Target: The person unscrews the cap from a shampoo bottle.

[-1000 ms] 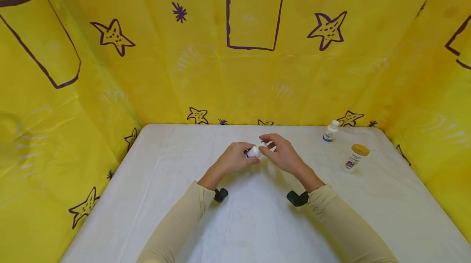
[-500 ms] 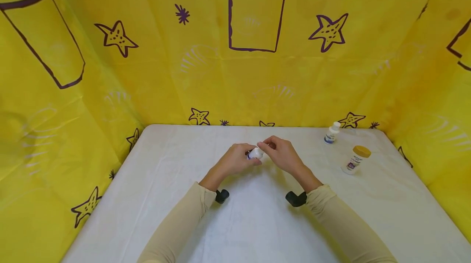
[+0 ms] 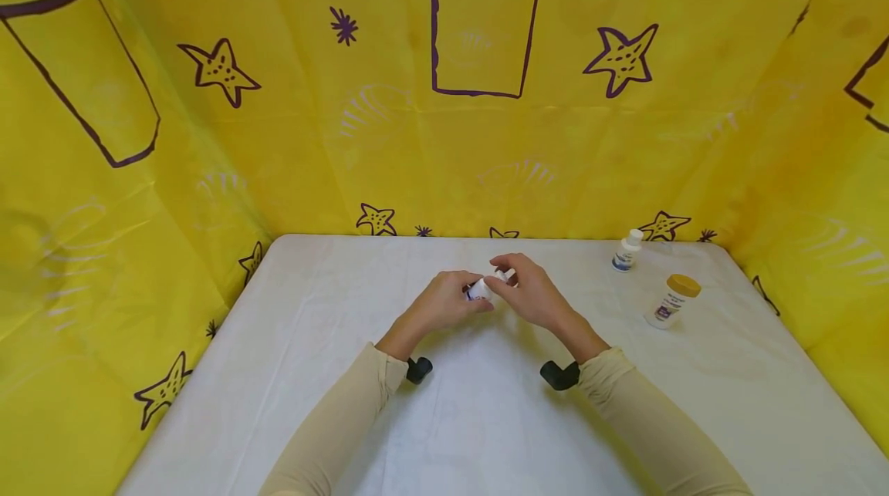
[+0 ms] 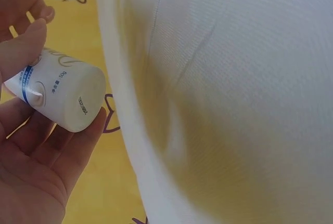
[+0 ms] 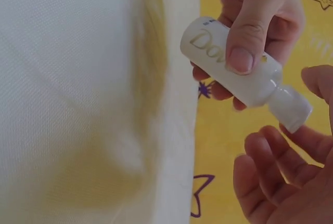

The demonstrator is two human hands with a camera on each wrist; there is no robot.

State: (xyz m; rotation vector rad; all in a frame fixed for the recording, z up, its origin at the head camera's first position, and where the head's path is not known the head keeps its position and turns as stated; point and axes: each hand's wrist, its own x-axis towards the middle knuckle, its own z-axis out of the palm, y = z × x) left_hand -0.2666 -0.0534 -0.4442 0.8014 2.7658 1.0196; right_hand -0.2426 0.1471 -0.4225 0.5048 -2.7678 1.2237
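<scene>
My left hand [image 3: 444,301] grips a small white Dove bottle [image 5: 244,86], thumb on one side and fingers on the other. The bottle lies tilted above the table, its cap [image 5: 290,108] towards my right hand [image 3: 533,291]. That hand is spread loosely around the cap. In the right wrist view its thumb stands apart from the cap, while a fingertip [image 5: 286,130] is at the cap's lower edge; whether it touches I cannot tell. The left wrist view shows the bottle's base [image 4: 86,102] and blue-striped label.
At the table's back right stands a white bottle with a blue label [image 3: 624,255]. Nearer, to its right, is a white container with a yellow-orange lid [image 3: 672,301]. A white cloth covers the table [image 3: 333,280]; yellow patterned curtains [image 3: 292,133] surround its back and sides.
Half a second ago my right fingers were drawn together at the cap; now they are spread apart, much as one second ago. My left hand keeps its grip on the bottle.
</scene>
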